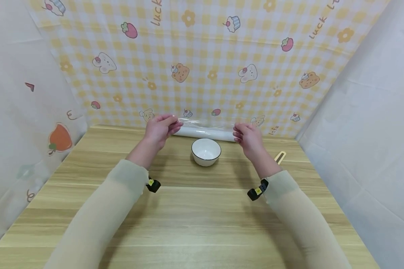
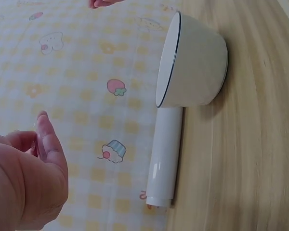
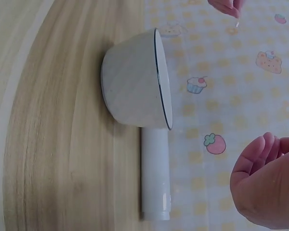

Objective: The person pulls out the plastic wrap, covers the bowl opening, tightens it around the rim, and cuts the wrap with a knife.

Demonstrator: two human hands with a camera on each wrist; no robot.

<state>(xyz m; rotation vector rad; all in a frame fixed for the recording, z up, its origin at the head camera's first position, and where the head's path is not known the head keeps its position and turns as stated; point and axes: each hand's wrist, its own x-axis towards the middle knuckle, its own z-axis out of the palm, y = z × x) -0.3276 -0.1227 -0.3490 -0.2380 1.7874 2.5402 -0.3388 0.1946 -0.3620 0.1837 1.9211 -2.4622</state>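
Note:
A thin sheet of clear cling film (image 1: 196, 122) spans the gap between the two raised hands. My left hand (image 1: 161, 129) pinches its left side between thumb and fingers. On the other side my right hand (image 1: 250, 138) pinches it with curled fingers. Behind the hands, a white roll of cling film (image 1: 205, 133) lies along the back of the table. In front of the roll stands a white bowl (image 1: 206, 152) with a dark rim, upright and apart from both hands. In both wrist views the bowl (image 2: 197, 62) hides part of the roll (image 3: 155, 180); the film barely shows there.
A pale yellow looped handle (image 1: 280, 157) lies at the right, partly hidden by my right forearm. A checked cloth (image 1: 205, 56) hangs behind the wooden table (image 1: 202, 224). White cloths hang on the left (image 1: 13, 112) and right (image 1: 367, 112) sides.

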